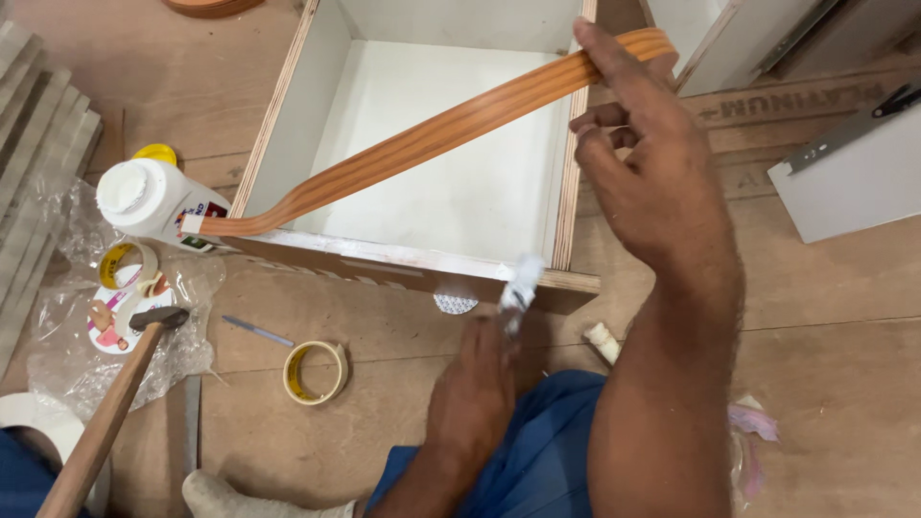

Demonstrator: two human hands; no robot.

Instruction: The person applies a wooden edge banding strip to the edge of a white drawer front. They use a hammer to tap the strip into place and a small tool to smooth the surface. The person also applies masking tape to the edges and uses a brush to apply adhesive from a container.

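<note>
Pinched between the thumb and fingers of the right hand (pixel 638 158) is one end of a long wood-look strip (pixel 432 139), orange-brown with stripes, held up over the far right corner of the box. That big white box (pixel 288 115), open on top with bare plywood edges, lies on the brown wooden floor (pixel 825 384). The strip hangs across the box and bends down to its near left corner, where its other end lies on the near edge. The left hand (pixel 475 384) is closed around a small white brush (pixel 518 288) smeared with glue, and the brush tip touches the near edge of the box. A white panel (pixel 844 177) with a metal rail lies well off to the right. A white glue bottle (pixel 153 197) lies just beside the box's left corner. A hammer (pixel 106 412) with a wooden handle rests on clear plastic wrap (pixel 67 364) at the left. A roll of yellowish tape (pixel 315 372) sits near the left hand, and a thin blue pencil (pixel 257 332) lies close to it.
</note>
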